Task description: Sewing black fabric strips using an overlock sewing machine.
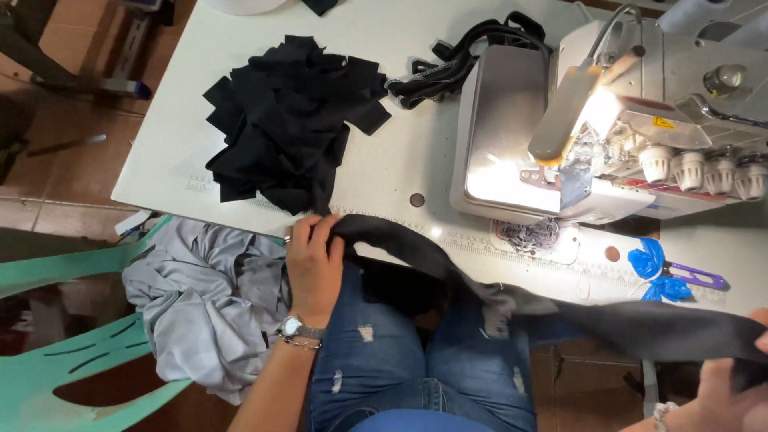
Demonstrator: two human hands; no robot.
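A long black fabric strip (448, 272) stretches across my lap from left to right. My left hand (314, 260), with a watch on its wrist, grips the strip's left end at the table's front edge. My right hand (732, 392) holds the strip's right end at the lower right corner, partly out of view. A pile of black fabric pieces (288, 120) lies on the white table (400, 160), just beyond my left hand. The sewing machine (624, 128) stands at the right with its lamp lit over the metal bed.
Black straps (464, 56) lie behind the machine bed. Scissors with purple handles and blue wrapping (668, 276) rest at the table's right front. Grey cloth (208, 304) is heaped on a green plastic chair (56, 352) at my left. Thread scraps (532, 236) lie under the machine.
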